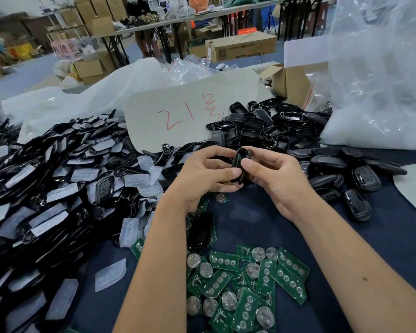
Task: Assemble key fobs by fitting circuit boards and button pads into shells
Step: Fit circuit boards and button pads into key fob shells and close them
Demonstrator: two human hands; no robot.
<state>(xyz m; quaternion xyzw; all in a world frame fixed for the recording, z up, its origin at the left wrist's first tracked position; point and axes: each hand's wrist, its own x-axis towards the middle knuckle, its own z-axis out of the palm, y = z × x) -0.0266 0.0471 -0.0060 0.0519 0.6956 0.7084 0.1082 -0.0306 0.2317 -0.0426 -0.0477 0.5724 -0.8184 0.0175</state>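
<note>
Both my hands hold one black key fob (241, 162) on edge above the dark blue table. My left hand (204, 176) grips it from the left, thumb along its near side. My right hand (271, 179) pinches it from the right, thumb pressed on its edge. Green circuit boards (247, 287) with coin cells lie in a heap near me. Another black shell (202, 229) lies under my left wrist. Translucent button pads (144, 174) and black shell halves (58, 188) pile up on the left.
Empty black shells (262, 126) are heaped behind my hands, and closed fobs (351, 183) lie to the right. A card (190, 111) with red writing, clear plastic bags (380, 75) and a cardboard box (291, 82) stand at the back.
</note>
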